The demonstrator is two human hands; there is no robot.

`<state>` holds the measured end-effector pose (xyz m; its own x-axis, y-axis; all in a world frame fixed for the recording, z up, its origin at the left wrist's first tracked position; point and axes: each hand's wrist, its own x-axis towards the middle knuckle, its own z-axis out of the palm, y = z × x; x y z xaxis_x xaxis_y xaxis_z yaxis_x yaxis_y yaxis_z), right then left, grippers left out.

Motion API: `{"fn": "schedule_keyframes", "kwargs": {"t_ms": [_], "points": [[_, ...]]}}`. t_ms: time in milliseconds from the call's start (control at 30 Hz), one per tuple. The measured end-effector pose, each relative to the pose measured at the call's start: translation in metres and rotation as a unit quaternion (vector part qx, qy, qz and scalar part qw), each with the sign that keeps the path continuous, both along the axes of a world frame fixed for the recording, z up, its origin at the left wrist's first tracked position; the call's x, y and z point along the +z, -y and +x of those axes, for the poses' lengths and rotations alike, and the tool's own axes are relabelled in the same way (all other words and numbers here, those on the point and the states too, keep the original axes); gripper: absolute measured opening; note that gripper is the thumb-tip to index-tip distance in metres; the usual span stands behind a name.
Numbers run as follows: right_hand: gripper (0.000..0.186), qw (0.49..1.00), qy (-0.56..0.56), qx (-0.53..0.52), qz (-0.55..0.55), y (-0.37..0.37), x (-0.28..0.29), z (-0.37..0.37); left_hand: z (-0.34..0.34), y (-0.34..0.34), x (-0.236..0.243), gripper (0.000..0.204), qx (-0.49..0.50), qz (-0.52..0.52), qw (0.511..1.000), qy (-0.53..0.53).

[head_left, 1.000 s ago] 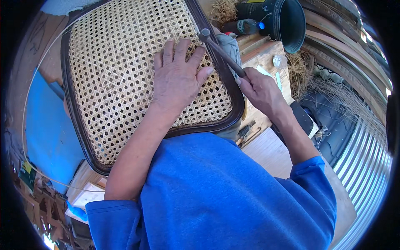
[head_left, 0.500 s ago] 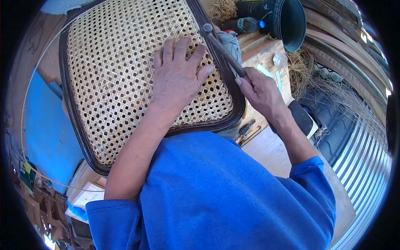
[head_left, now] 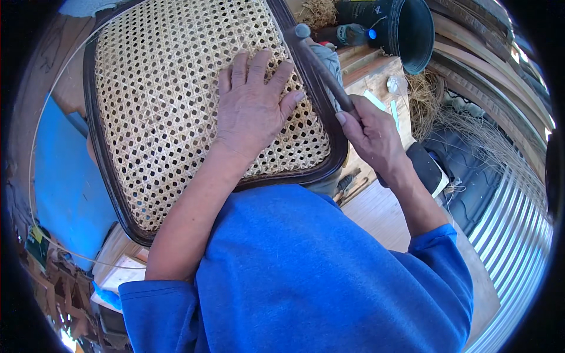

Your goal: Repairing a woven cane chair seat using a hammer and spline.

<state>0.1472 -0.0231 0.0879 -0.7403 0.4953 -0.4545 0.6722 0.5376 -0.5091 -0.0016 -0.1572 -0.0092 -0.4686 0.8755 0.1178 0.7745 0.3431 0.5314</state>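
Observation:
A woven cane panel (head_left: 159,88) in a dark wooden frame (head_left: 332,147) lies beneath my hands. My left hand (head_left: 250,103) lies open on the weave near its right side, fingers spread. My right hand (head_left: 371,132) is wrapped round the dark handle of a hammer-like tool (head_left: 323,67), whose round head sits over the frame's upper right edge, where a pale strip runs along the weave.
Around the panel are a blue sheet (head_left: 70,170) at left, a wooden board (head_left: 376,88) with small items, a black bucket (head_left: 415,35), a plastic bottle (head_left: 353,35), dry fibre strands (head_left: 429,106), stacked planks (head_left: 482,70) and corrugated metal (head_left: 512,247). A thin cane strand loops along the left.
The tool's head has moved up and right along the frame edge, and my right hand has shifted slightly right. My left hand stays on the weave, nudged slightly upward.

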Motion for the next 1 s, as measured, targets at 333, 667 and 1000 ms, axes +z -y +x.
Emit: {"fn": "schedule_keyframes", "kwargs": {"t_ms": [333, 667, 1000], "points": [[0.023, 1.0, -0.001, -0.01, -0.005, -0.004, -0.002, 0.0, 0.0, 0.0, 0.0, 0.044, -0.003, 0.0, 1.0, 0.0], [0.024, 0.998, 0.054, -0.012, -0.022, -0.001, -0.008, 0.004, -0.001, -0.001, 0.001, 0.045, -0.006, 0.0, 1.0, 0.004], [0.021, 0.998, 0.048, -0.045, 0.013, -0.002, -0.003, 0.008, 0.0, 0.001, 0.001, 0.048, -0.007, -0.018, 1.0, -0.005]]}}
